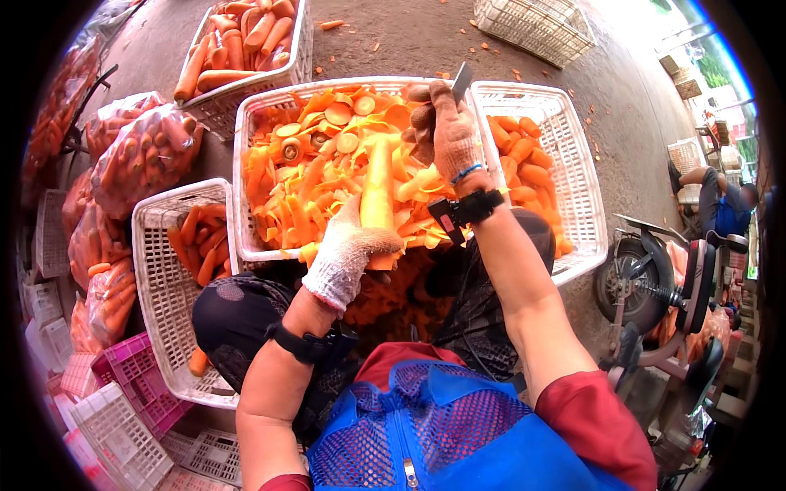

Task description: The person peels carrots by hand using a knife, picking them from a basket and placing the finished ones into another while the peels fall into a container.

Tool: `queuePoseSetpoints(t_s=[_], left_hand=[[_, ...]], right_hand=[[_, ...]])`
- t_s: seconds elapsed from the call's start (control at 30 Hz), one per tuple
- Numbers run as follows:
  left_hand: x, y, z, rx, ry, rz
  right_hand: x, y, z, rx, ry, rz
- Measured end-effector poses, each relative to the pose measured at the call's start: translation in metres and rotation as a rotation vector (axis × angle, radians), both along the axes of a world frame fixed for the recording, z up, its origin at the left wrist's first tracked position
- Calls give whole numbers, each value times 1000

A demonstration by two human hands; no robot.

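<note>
My left hand (348, 254), in a whitish knitted glove, is closed round the lower end of a large carrot (379, 184). The carrot points away from me, its surface smooth and pale orange. Beyond it to the right, my right hand (449, 131) wears an orange-stained glove and grips a tool with a flat grey blade (463, 80). Only the blade's end sticks up past the fingers, so the tool's exact kind is hidden. Both hands are over a white crate (240, 188) heaped with carrot peelings and cut-off carrot tops (307, 204).
To the right, a white crate (585, 180) holds carrots; at left another crate (151, 311) holds more. A full crate (303, 78) stands beyond, near bagged carrots (147, 155). A motorbike (647, 278) is at right. An upturned-looking basket (536, 29) lies far off, and a person (725, 204) sits farther right.
</note>
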State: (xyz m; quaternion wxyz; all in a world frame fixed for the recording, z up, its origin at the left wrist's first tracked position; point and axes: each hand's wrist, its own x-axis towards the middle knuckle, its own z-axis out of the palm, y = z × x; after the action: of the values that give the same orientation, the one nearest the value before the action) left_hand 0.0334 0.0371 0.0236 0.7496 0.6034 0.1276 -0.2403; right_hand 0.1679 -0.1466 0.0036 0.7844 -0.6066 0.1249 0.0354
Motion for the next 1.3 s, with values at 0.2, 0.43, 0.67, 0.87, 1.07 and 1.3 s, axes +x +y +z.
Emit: queuePoseSetpoints(t_s=[0.2,0.43,0.67,0.87,1.07,1.3], left_hand=[[0,-5,2,7,-11,-26],[-24,0,6,180,-61,-141],[-7,-4,-1,491,-86,-191],[0,-9,-25,528,-83,-130],[-14,-9,-17,489,-57,-256],[-6,-16,8,901,-134,-297]], right_hand=[[-54,44,21,294,-79,113],[14,14,-32,76,21,-121],[5,-16,-24,-1,12,-192],[-62,43,10,167,21,118],[22,8,-53,54,98,-159],[-15,-13,-26,-377,116,91]])
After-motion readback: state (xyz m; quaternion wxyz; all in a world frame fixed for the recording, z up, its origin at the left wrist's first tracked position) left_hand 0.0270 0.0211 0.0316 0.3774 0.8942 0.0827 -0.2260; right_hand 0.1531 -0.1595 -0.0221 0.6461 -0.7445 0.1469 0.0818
